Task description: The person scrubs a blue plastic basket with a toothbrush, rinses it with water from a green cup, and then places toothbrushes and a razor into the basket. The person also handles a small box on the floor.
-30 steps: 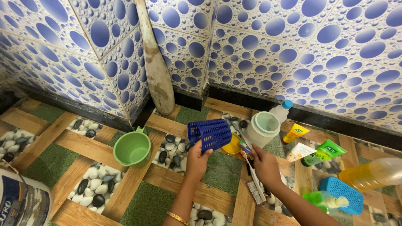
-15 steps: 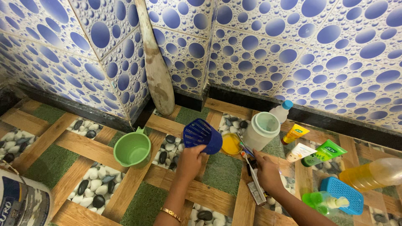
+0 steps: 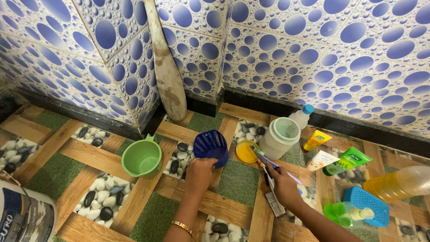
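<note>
Blue bubble-patterned wall tiles are meeting a floor (image 3: 96, 157) printed with wood and pebbles. In the head view, the left hand (image 3: 200, 172) is gripping a blue slotted cup (image 3: 210, 145), standing it upright beside a green mug (image 3: 142, 157). The right hand (image 3: 283, 184) is clasping toothbrushes (image 3: 264, 159), not yet placed in the cup; tubes (image 3: 333, 157) are lying scattered nearby.

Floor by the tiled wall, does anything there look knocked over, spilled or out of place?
Nothing is spilled. The amber bottle lies on its side at the right edge, and the green spray bottle lies flat beside the blue perforated tray. The left hand holds the blue slotted cup tilted, its opening towards the camera.
</note>
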